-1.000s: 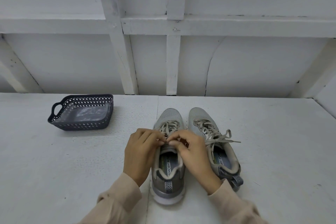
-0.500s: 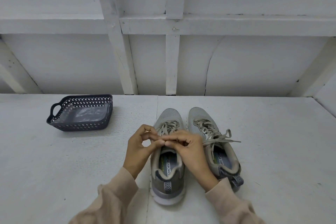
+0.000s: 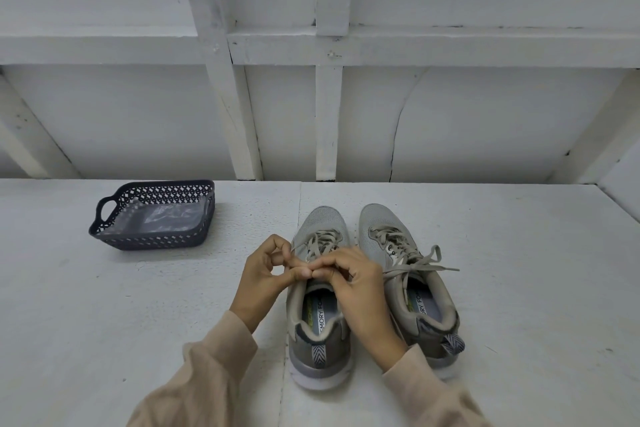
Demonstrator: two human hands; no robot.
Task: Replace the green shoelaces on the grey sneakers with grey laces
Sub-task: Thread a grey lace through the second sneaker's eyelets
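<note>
While two grey sneakers stand side by side on a white table [image 3: 519, 288], toes pointing away from the camera, a person's two hands meet over the tongue of the left sneaker [image 3: 320, 302]. The left hand [image 3: 266, 279] has thumb and forefinger pinched together on a strand of the grey lace [image 3: 322, 243], its other fingers curled above; the right hand [image 3: 356, 282] is closed too, fingertips [image 3: 320, 272] pressed against those of the left, and it seems to grip the same lace, though the part held is hidden by the fingers. Just beyond the fingertips, the lace criss-crosses up the front of the left sneaker. Below the fingers, toward the camera, the shoe's opening shows a printed insole and a striped heel tab. Immediately to the right of the right hand stands the right sneaker [image 3: 408, 281], its grey lace tied in a bow [image 3: 420, 262] whose loops and ends spread toward the right. Well to the left of the left hand and farther back sits a dark perforated basket [image 3: 152, 241] holding a clear plastic bag [image 3: 166, 217]. Beige sleeves [image 3: 207, 378] cover both wrists. A white panelled wall [image 3: 485, 121] rises behind the table.
</note>
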